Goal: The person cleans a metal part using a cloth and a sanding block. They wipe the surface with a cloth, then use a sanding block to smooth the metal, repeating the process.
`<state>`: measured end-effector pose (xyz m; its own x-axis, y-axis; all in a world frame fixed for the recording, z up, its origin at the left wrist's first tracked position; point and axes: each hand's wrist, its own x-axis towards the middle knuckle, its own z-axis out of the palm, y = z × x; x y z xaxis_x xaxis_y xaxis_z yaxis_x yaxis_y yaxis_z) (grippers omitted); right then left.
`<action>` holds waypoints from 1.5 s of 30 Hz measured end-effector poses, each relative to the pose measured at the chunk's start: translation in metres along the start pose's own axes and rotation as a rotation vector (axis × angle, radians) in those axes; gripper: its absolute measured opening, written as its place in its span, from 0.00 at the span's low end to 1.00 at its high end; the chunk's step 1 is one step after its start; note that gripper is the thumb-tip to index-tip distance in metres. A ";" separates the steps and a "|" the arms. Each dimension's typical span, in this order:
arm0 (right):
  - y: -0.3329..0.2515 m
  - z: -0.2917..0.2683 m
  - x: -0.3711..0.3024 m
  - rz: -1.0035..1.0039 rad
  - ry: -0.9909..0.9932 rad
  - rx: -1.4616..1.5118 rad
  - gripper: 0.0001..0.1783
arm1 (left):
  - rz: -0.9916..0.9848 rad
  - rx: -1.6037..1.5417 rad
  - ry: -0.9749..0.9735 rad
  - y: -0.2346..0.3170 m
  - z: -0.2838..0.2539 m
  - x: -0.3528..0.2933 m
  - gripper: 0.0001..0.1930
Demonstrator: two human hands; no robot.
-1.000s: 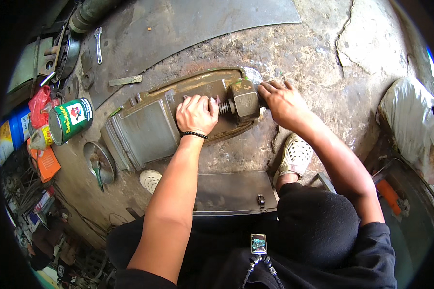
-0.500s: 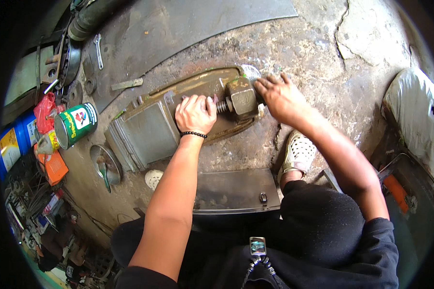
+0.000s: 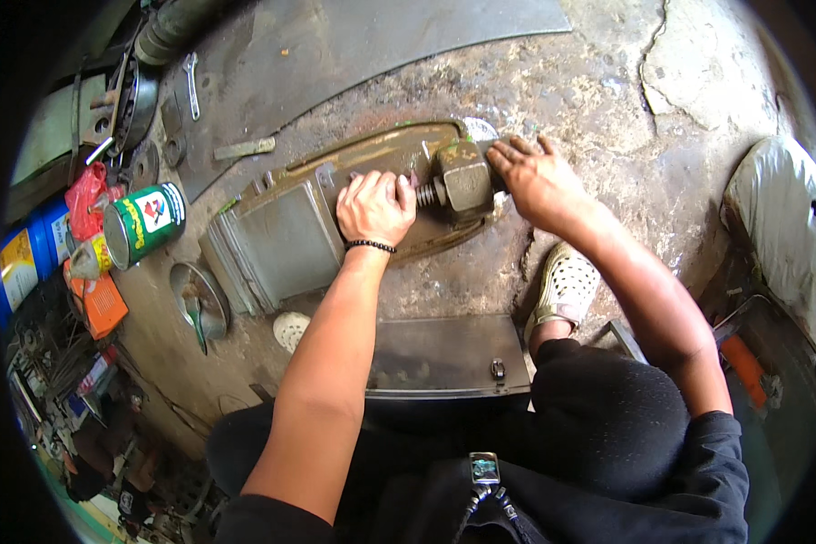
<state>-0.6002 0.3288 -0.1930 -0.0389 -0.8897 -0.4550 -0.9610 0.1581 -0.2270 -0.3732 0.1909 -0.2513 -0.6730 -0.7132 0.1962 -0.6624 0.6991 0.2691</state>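
A heavy brown metal machine vise (image 3: 295,240) lies on the floor in front of me, with a smooth grey plate on its left part. A threaded screw (image 3: 426,194) runs into a thick squared block (image 3: 465,179) at its right end. My left hand (image 3: 376,208), wearing a black bead bracelet, is closed over the middle of the vise, just left of the bare threads. Past the block, my right hand (image 3: 542,181) curls its fingers over the dark outer end of the screw. Its thumb and palm are hidden.
At left stand a green tin (image 3: 145,225), a blue bucket (image 3: 36,258) and a round metal bowl (image 3: 199,301). A wrench (image 3: 192,86) and a short flat bar (image 3: 245,148) lie on a large steel sheet (image 3: 381,41). Between my feet is a flat metal panel (image 3: 444,354).
My right hand has turned a little at the screw end, its fingers now farther over the top. My left hand keeps its place on the vise. The whole view has shifted slightly.
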 end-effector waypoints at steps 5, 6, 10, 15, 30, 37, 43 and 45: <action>0.000 -0.004 -0.001 0.007 -0.057 0.029 0.34 | -0.023 -0.008 -0.043 0.002 -0.005 0.000 0.12; 0.001 -0.004 0.000 -0.006 -0.003 0.042 0.34 | -0.011 0.034 -0.049 0.002 -0.005 0.000 0.12; 0.003 -0.003 0.002 0.026 -0.084 0.052 0.33 | -0.022 0.026 -0.084 0.003 -0.005 0.000 0.12; -0.001 -0.008 0.004 0.005 0.039 0.017 0.31 | -0.008 0.052 -0.082 0.002 -0.005 0.000 0.12; -0.007 -0.012 0.003 0.048 -0.044 0.003 0.31 | 0.013 0.040 -0.038 0.002 -0.003 0.000 0.13; -0.009 -0.011 -0.001 0.012 -0.041 0.001 0.31 | 0.007 0.045 -0.013 0.000 0.001 -0.002 0.12; -0.012 -0.017 -0.002 0.050 -0.088 -0.015 0.32 | 0.003 0.040 -0.013 0.001 0.000 -0.002 0.12; -0.011 -0.020 0.002 0.020 -0.070 0.018 0.33 | -0.008 0.049 -0.024 0.002 0.000 -0.002 0.11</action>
<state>-0.5954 0.3172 -0.1744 -0.0385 -0.8539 -0.5190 -0.9550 0.1843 -0.2324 -0.3728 0.1937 -0.2511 -0.6752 -0.7174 0.1714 -0.6825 0.6958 0.2237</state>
